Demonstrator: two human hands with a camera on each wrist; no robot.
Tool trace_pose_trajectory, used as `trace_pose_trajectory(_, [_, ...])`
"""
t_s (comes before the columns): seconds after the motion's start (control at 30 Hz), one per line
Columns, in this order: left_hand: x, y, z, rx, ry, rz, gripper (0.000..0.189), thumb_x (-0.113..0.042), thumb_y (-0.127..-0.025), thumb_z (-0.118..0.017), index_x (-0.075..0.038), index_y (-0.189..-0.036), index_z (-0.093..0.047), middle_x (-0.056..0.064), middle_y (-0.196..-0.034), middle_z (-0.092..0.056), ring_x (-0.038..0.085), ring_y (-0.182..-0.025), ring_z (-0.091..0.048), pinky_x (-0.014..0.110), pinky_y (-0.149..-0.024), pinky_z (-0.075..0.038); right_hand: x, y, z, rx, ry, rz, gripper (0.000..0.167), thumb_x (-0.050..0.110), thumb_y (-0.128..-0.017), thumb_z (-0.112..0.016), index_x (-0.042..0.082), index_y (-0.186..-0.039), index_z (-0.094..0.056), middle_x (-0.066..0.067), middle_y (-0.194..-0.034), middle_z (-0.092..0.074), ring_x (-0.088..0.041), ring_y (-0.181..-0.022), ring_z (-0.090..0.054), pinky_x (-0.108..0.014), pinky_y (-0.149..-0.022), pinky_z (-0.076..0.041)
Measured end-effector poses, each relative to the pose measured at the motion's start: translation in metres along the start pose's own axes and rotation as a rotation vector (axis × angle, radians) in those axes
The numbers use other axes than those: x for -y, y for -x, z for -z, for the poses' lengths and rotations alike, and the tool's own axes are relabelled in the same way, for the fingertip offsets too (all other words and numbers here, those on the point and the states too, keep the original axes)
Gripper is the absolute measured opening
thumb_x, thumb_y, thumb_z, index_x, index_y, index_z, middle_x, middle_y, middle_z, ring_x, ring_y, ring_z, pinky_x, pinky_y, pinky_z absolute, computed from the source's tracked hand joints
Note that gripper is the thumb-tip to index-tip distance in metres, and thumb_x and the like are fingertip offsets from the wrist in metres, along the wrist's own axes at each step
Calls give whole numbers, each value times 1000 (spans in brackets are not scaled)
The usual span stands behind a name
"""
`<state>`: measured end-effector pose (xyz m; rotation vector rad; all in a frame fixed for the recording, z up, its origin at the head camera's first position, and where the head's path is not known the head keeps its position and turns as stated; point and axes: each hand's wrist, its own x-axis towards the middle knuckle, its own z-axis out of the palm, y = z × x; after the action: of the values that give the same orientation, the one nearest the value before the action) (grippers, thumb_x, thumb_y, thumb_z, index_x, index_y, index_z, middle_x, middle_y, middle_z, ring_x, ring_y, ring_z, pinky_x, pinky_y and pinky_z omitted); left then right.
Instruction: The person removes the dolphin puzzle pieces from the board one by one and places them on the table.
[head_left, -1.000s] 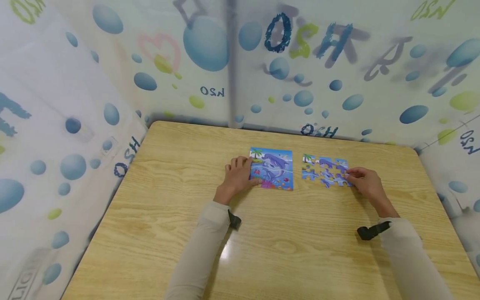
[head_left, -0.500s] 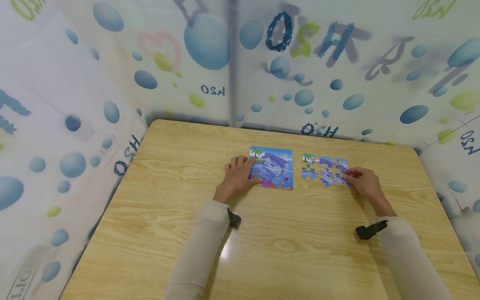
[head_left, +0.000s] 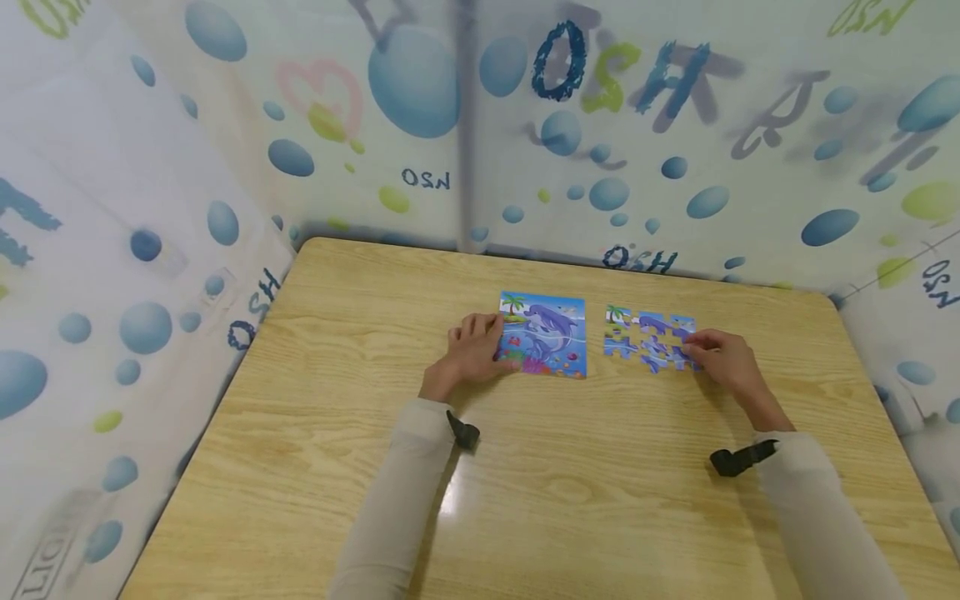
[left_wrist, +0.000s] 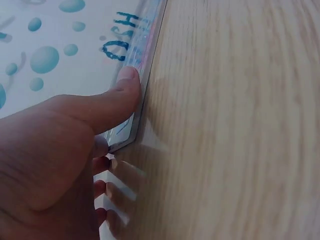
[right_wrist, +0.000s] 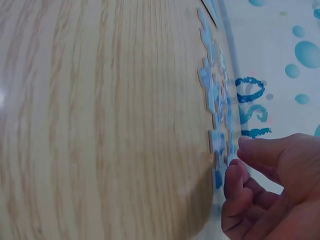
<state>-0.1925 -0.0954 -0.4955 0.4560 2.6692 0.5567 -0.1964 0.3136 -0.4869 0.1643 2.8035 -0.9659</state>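
A square dolphin puzzle picture (head_left: 551, 332) lies on the table in the head view. My left hand (head_left: 472, 350) holds its left side, fingers along the edge and thumb at the near corner. The left wrist view shows the thumb (left_wrist: 117, 100) over the near edge, the other fingers bent by the corner. To the right, loose jigsaw pieces (head_left: 652, 362) with the same dolphin scene are laid out with gaps. My right hand (head_left: 727, 362) pinches a puzzle piece at their right side, mostly hidden by the fingers. In the right wrist view, its thumb (right_wrist: 262, 150) and index finger nearly meet beside the pieces.
The wooden table (head_left: 570, 475) has rounded far corners. A patterned wall covering (head_left: 562, 167) with blue and green bubbles stands close behind the table, and another side rises at the left. Both wrists carry a dark camera strap (head_left: 742, 460).
My right hand has shifted slightly left and away from me over the pieces. The left index finger has drawn back from the palm tree to the picture's edge.
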Motion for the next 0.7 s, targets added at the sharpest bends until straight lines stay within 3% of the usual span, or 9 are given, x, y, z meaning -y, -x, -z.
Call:
trace_pose_trajectory(0.17, [-4,1,2,-2,-12,20,92,-55,-95,-58,-11,-160,-11,12,-161,-16,31,-146,-11,49,-108,-19,14,3,-5,-4,-13,78,31,19,-101,-57,-6,-119,-64,-26,-115,-64,-35,-101,-58,-23,-69,-44])
trace_pose_trajectory(0.33, [-10,0,2,-16,13,50,92,-51,-94,-62,-10,-160,-13,13,-159,-17,32,-146,-12,49,-107,-19,30,5,-13,50,-38,135,31,20,-102,-57,-4,-119,-65,-26,-118,-64,-34,-101,-59,-22,-69,-47])
trace_pose_trajectory(0.57, [-8,1,0,6,64,57,100,-50,-93,-64,-16,-161,0,9,-168,5,34,-152,15,56,-119,-2,54,7,-33,109,-82,212,30,19,-100,-59,-4,-118,-67,-24,-108,-68,-24,-86,-64,-26,-62,-51])
trace_pose_trajectory(0.7, [-6,2,2,43,62,45,96,-52,-95,-60,-16,-161,-1,4,-167,10,31,-151,20,55,-120,5,69,8,-45,145,-112,250,28,16,-100,-60,-3,-118,-68,-22,-111,-67,-20,-83,-64,-29,-62,-52])
